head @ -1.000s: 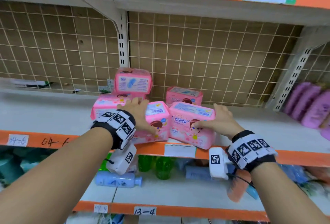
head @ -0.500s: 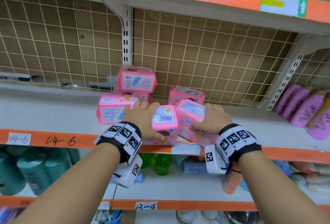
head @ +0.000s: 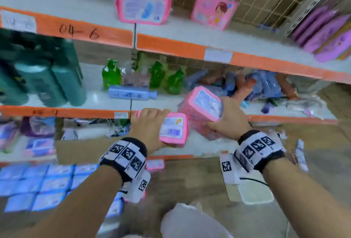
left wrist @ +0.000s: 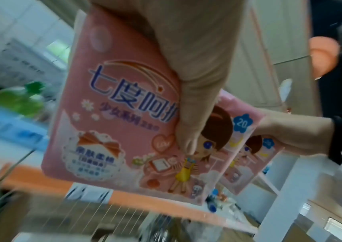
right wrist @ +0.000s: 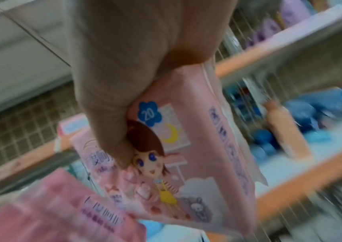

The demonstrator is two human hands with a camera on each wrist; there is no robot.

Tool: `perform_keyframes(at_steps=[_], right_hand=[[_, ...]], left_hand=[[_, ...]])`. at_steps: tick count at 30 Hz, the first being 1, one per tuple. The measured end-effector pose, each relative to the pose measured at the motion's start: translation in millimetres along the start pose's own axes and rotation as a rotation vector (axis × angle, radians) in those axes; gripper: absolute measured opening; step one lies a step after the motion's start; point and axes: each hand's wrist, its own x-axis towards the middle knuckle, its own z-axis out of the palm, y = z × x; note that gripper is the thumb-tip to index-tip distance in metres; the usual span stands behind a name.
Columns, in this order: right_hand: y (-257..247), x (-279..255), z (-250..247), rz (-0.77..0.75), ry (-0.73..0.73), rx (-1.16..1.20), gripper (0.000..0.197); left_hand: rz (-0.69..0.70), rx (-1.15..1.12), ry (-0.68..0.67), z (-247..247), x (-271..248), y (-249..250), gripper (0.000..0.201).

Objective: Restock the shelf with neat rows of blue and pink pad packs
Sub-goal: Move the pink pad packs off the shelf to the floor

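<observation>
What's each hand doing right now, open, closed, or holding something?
Left hand: grips a pink pad pack.
Right hand: grips another pink pack.

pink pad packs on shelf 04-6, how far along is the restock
Barely started: only a few pink packs sit on the shelf, loosely piled, not in rows. In hand: the left hand and right hand each hold a pink pack off the shelf. Left: the blue packs lie below, none shelved.
</observation>
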Motion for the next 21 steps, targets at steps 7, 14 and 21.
perform_keyframes(at_steps=[7, 14, 21], right_hand=[[67.0, -20.5, 143.2, 0.127, -0.567, -0.084, 0.066], [153.3, -22.6, 322.7, 0.193, -0.877, -0.004, 0.05], [234.0, -15.8, 531.4, 0.127, -0.866, -0.171, 0.082]], left_hand=[[-0.328, -0.082, -0.368, 141.2, -54.6, -23.6, 0.11], [-0.384, -0.062, -0.579, 320.3, -59.7, -8.1, 0.099], [-0.265, -0.119, -0.704, 533.1, -28.1, -32.4, 0.091]])
